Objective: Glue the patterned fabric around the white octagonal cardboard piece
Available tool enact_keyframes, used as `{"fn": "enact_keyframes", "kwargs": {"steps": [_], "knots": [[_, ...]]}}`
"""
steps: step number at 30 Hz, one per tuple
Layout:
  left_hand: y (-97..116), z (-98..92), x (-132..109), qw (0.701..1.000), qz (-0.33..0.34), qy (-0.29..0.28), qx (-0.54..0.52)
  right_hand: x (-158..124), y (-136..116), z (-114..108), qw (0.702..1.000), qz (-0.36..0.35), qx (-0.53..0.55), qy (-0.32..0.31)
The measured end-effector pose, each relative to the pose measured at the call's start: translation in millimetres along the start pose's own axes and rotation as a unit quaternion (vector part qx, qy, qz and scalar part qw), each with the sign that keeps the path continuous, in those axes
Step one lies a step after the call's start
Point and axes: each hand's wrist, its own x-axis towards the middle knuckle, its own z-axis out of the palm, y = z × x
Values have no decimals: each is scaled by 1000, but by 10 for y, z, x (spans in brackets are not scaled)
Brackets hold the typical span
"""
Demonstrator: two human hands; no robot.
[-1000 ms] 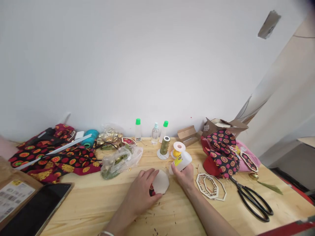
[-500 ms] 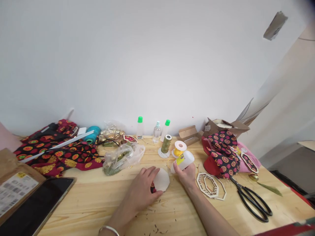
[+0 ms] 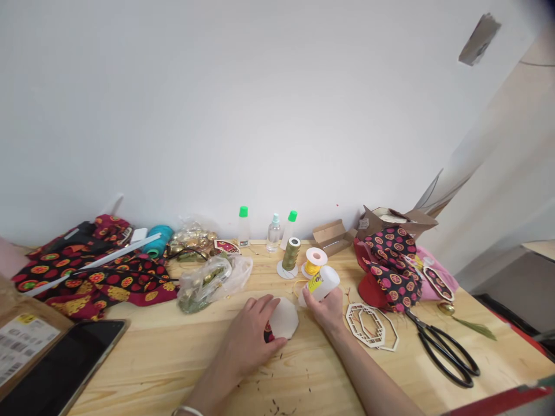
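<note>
My left hand (image 3: 250,328) rests on the table, thumb and fingers curved round the left edge of a white octagonal piece (image 3: 286,319). A bit of black and red patterned fabric (image 3: 267,333) shows at that edge, partly under my fingers. To the right, my right hand (image 3: 327,308) is wrapped round a white squeeze bottle with a yellow label (image 3: 324,282). The bottle is tilted, its base up to the right and its other end down towards the octagon. Its tip is hard to make out. Right of my wrist lie pale octagonal lattice frames (image 3: 366,326).
Black-handled scissors (image 3: 446,352) lie at the right beside patterned fabric (image 3: 395,271). Behind my hands stand a green thread spool (image 3: 291,255), a yellow thread spool (image 3: 314,263) and green-capped bottles (image 3: 244,228). A plastic bag (image 3: 214,280) and a phone (image 3: 60,370) are at the left.
The view has shifted slightly. Both hands keep nearly the same pose, with the octagonal piece and the bottle held much as before.
</note>
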Motion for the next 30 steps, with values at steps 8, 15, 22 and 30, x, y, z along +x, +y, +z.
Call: {"fn": "enact_keyframes", "kwargs": {"steps": [8,15,22,30], "knots": [[-15,23,-7,1000,3,8,-3,-10,-10,-24,1000,0,-12,-7],[-17,19,-2,1000,0,5,1,14,27,21,1000,11,-5,1],[-17,17,6,1000,2,1,3,19,40,-1,1000,2,2,2],[-14,26,-3,1000,-3,3,-5,12,6,-3,1000,3,-1,4]]}}
